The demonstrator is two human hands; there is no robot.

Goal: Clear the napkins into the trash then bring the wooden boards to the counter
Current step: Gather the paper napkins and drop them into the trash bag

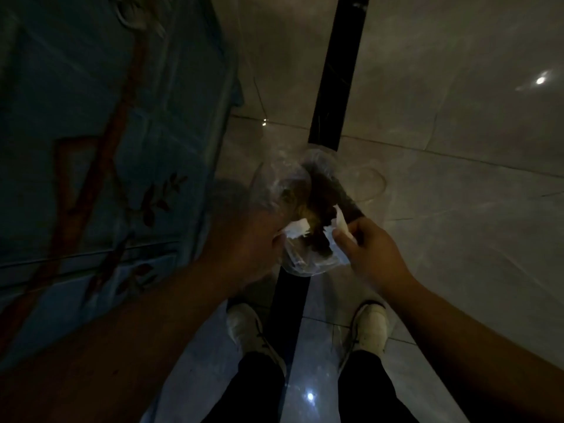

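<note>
In this dim head view I look down at a clear plastic trash bag with dark waste inside, held open above the floor. My left hand grips the bag's left rim, with a crumpled white napkin at its fingertips. My right hand pinches the bag's right rim together with another white napkin. Both napkins sit at the bag's mouth. No wooden boards are in view.
A blue cabinet face with a painted branch pattern fills the left side. The floor is glossy grey tile with a black strip running down the middle. My two white shoes stand either side of the strip.
</note>
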